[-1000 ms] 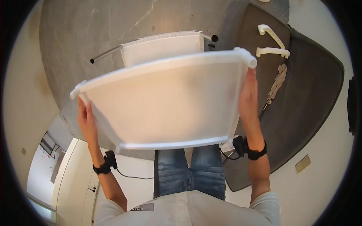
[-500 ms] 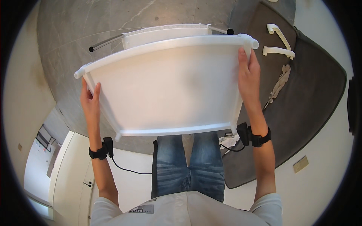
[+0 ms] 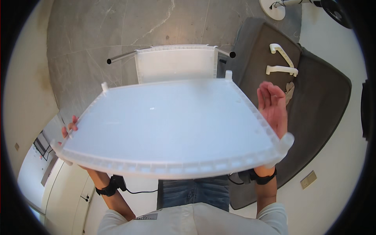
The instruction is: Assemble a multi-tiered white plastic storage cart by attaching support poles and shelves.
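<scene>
A white translucent plastic shelf panel [image 3: 172,125] spans the middle of the view, a short round peg or socket at each corner and a ribbed rim along its near edge. At its left edge my left hand [image 3: 72,126] holds the rim; fingertips show over the side, and the rest lies hidden beneath. Beside the right edge my right hand [image 3: 273,107] is open, palm turned up, its fingers raised and slightly bent. Whether its wrist supports the panel from below, I cannot tell.
Beyond the panel stands a similar white shelf section [image 3: 176,64] with a dark-ended metal tube [image 3: 121,57] angling out on the left and another tube [image 3: 226,52] on the right. Two white bent plastic pieces [image 3: 282,70] lie on the dark grey sofa [image 3: 317,90]. A white-based stand [image 3: 273,8] is at far right.
The panel has tipped over to show its other face and come lower and nearer me. My right hand has let go of its edge and opened; my left still holds on.
</scene>
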The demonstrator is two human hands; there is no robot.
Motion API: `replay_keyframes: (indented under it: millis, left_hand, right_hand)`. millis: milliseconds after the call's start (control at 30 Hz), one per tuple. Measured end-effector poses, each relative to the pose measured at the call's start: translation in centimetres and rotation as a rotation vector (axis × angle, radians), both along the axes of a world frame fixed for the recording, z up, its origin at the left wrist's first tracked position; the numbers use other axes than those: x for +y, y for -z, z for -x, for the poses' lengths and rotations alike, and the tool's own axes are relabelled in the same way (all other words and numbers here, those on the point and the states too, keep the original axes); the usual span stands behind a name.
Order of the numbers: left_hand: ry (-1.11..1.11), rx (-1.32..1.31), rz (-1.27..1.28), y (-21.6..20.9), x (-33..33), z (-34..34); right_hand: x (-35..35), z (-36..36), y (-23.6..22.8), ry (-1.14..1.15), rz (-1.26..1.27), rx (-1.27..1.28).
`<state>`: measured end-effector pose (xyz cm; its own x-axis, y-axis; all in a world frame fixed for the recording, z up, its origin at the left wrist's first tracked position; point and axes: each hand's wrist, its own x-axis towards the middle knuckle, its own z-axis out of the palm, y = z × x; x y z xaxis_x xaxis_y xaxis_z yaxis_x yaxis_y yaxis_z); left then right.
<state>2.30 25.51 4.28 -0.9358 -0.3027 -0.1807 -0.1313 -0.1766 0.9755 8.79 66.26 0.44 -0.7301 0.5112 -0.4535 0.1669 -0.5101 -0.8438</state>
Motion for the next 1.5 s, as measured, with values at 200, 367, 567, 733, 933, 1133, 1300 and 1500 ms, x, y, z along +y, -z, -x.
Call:
replay_keyframes:
  millis: [200,367,567,733,933,1133,1300,1500]
  left_hand:
    - [0.133,-0.004,-0.448,-1.3,0.4,-1.2]
    - [0.304,-0.126,-0.382,-0.4,-0.6,-2.8]
    - [0.250,-0.427,-0.211,-1.3,-1.9,-6.7]
    - [0.191,-0.706,-0.455,-2.7,-14.0,-12.1]
    - [0.090,-0.966,-0.106,1.4,-14.7,-12.9]
    - [0.270,-0.964,-0.023,4.9,-12.9,-11.7]
    - [0.180,-0.958,-0.105,9.9,-11.8,-10.7]
    - [0.192,-0.901,-0.193,13.0,-11.3,-12.0]
  right_hand:
    - [0.2,-1.5,-2.4,-0.126,0.169,-0.343]
    - [1.2,-3.4,-2.5,-0.196,0.463,-0.514]
    - [0.9,-6.2,-3.2,-0.464,0.365,-0.580]
    - [0.5,-7.8,-2.3,-0.750,0.227,-0.351]
    - [-2.2,-8.9,0.2,-1.027,-0.165,-0.241]
    - [-4.4,-8.4,2.2,-0.947,-0.383,-0.067]
    - [-3.5,-5.5,4.5,-0.912,-0.430,-0.023]
    - [-3.7,-2.5,5.3,-0.934,-0.499,0.037]
